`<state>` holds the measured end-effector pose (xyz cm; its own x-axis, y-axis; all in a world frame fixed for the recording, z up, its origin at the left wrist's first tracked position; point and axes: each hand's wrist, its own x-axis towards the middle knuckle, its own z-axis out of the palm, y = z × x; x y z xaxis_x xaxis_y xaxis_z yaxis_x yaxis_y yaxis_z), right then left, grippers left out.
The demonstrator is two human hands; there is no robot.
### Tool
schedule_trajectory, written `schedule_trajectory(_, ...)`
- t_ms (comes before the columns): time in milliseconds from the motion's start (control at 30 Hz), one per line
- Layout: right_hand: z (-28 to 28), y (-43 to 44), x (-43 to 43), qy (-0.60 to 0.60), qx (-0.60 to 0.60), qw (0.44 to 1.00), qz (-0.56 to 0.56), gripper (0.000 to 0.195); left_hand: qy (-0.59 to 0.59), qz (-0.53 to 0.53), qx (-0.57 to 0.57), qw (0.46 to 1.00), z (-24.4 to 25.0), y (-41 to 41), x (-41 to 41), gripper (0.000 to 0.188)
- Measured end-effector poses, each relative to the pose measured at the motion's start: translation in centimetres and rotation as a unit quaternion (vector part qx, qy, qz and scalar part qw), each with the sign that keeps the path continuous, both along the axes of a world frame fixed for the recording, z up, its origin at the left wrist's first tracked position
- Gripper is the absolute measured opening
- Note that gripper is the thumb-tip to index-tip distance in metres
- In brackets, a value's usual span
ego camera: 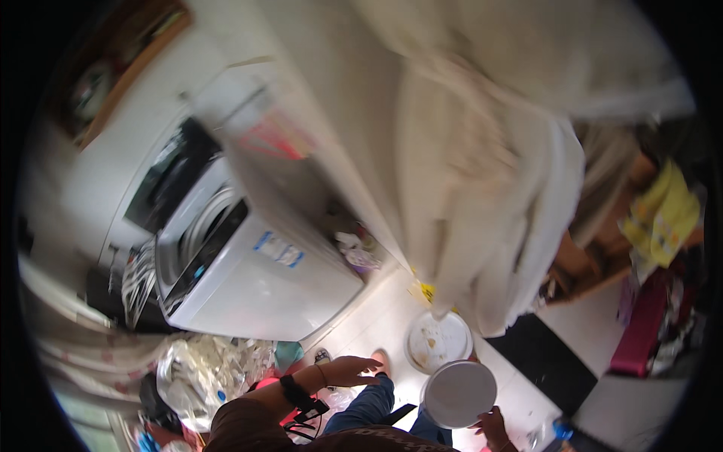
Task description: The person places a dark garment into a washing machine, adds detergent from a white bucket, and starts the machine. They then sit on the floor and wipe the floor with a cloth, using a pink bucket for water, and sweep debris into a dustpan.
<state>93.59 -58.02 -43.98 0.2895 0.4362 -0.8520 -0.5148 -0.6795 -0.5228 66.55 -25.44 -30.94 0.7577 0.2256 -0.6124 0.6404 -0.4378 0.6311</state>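
My right hand [492, 427] grips the rim of a round white lid [460, 394] at the lower right, held low in front of my legs. Just past it, a second round white lid or bucket top [432, 342] lies near the floor, its surface marked with brownish stains. The held piece partly overlaps it, and what is underneath both is hidden. My left hand [357, 370] holds nothing; it hovers above my foot with thumb and fingers apart. A black strap with a small device [302, 400] is on my left forearm.
A white top-loading washing machine [277, 277] stands ahead left, its lid raised. White hangers [138, 279] hang beside it. Clear plastic bags [195, 376] crowd the lower left. A long pale curtain [480, 198] hangs ahead right, near a wooden shelf [593, 265]. A black floor panel [545, 359] lies right.
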Motion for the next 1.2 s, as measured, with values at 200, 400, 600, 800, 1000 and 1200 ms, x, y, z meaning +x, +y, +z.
schedule_trajectory(200,9.0,12.9,-4.6,-0.112,0.189,0.950,0.224,0.036,-0.070,0.214,-0.088,0.970,3.9,-4.0,-7.2,0.057)
schedule_trajectory(400,19.2,23.6,-8.6,-0.150,0.333,0.868,0.336,0.033,-0.207,0.449,-0.110,0.862,9.4,-2.5,-13.5,0.048)
schedule_trajectory(600,27.3,32.1,-16.5,-0.115,0.354,0.805,0.462,0.025,-0.249,0.520,-0.084,0.813,16.0,-0.9,-21.5,0.056)
schedule_trajectory(800,34.1,37.2,-26.4,-0.144,0.340,0.736,0.568,0.031,-0.321,0.588,-0.033,0.741,19.8,-0.5,-30.4,0.040)
schedule_trajectory(1000,38.3,41.8,-34.7,-0.176,0.438,0.660,0.585,0.031,-0.438,0.648,0.062,0.620,23.6,-0.2,-36.0,0.032)
schedule_trajectory(1200,40.3,47.4,-40.8,-0.360,0.644,0.509,0.444,0.034,-0.468,0.707,0.098,0.522,25.7,1.5,-40.6,0.031)
